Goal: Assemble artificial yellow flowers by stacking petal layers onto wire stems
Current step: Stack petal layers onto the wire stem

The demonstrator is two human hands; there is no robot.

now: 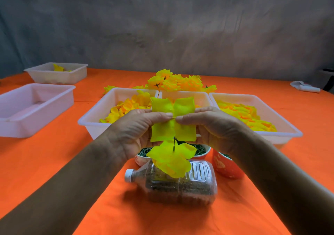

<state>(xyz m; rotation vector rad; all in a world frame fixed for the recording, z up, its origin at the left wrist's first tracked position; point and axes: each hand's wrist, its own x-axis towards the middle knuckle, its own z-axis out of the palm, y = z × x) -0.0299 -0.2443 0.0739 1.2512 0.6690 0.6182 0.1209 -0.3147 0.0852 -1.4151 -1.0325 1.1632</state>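
While both thumbs meet at its centre, the left hand [133,131] and right hand [215,126] pinch a four-lobed petal layer [173,119] between them, each grip closed on it. Just below the grip, a dark wire stem [174,144] drops to stacked petals [171,158]. Beneath those, a plastic bottle [180,184] lies on the orange table [90,162].

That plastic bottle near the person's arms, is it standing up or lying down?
Lying down. The plastic bottle rests on its side on the orange tablecloth, white cap pointing left.
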